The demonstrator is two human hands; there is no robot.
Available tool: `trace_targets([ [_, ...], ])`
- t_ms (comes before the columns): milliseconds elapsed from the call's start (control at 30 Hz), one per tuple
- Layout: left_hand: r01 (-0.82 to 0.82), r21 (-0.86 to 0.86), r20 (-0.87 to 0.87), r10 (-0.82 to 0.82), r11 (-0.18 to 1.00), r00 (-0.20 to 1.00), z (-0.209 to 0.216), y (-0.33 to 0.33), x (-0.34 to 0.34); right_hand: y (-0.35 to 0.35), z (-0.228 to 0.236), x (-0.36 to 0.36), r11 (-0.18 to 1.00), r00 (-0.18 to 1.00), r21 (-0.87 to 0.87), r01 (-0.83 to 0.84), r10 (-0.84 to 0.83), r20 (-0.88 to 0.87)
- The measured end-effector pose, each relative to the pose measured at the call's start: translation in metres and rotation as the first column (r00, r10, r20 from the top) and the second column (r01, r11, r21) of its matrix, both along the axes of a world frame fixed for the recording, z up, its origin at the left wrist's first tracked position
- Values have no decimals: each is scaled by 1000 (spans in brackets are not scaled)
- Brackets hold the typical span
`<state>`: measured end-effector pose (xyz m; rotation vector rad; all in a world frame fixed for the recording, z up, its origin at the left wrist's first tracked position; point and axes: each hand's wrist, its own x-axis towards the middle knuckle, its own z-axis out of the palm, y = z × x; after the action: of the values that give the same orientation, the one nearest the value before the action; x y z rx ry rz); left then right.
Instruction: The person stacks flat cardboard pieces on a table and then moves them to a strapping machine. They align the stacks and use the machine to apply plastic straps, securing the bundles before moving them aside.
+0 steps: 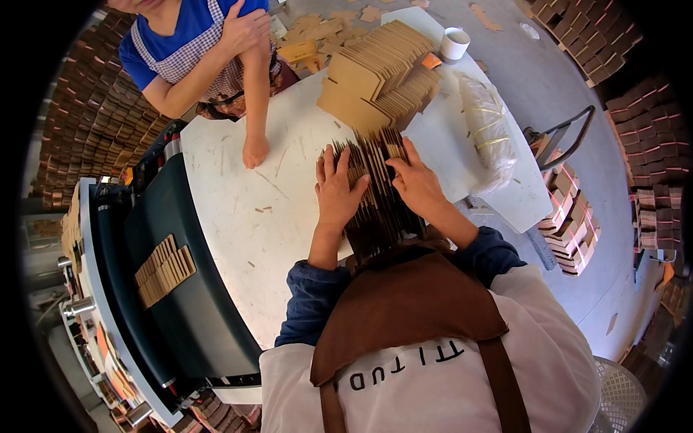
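A bundle of thin brown cardboard pieces point(375, 184) stands on edge right in front of my body, its dark slats side by side. My left hand point(336, 193) lies on the left part of this bundle with fingers spread and thumb stretched toward the middle. On the right part, my right hand point(421, 186) has its fingers curled around the upper edges of some pieces, thumb toward the middle. The lower end of the bundle meets my brown apron point(411, 296). Just beyond it sits a larger stack of folded tan cardboard point(379, 68).
The white table point(231, 209) carries a white mug point(454, 45) and a plastic-wrapped bundle point(487, 130). At left, a dark conveyor belt point(188, 238) bears a row of cardboard pieces point(164, 271). Across the table a co-worker point(209, 65) rests a fist on it. Strapped cardboard stacks point(570, 216) stand right.
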<state>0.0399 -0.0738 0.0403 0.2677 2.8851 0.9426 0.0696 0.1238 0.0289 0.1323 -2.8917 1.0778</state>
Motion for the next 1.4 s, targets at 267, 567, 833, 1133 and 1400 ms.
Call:
trace_targets([
  [267,15,95,-47,-11,995,999,-14,-4,-2,-1,4,0,1000,1000,0,2,-2,12],
  [567,-27,84,-1,28,996,1000,-6,0,-3,-1,5,0,999,1000,35,27,-27,12],
  [833,-53,118,24,50,992,998,-7,-1,-6,-17,28,-6,972,997,233,44,-59,58],
  [1133,-236,-201,-29,235,951,971,18,5,1,-31,17,-14,984,996,163,73,-81,48],
  [1400,-325,-24,2,325,945,946,1,-85,-21,-34,19,-17,976,982,183,122,-145,121],
])
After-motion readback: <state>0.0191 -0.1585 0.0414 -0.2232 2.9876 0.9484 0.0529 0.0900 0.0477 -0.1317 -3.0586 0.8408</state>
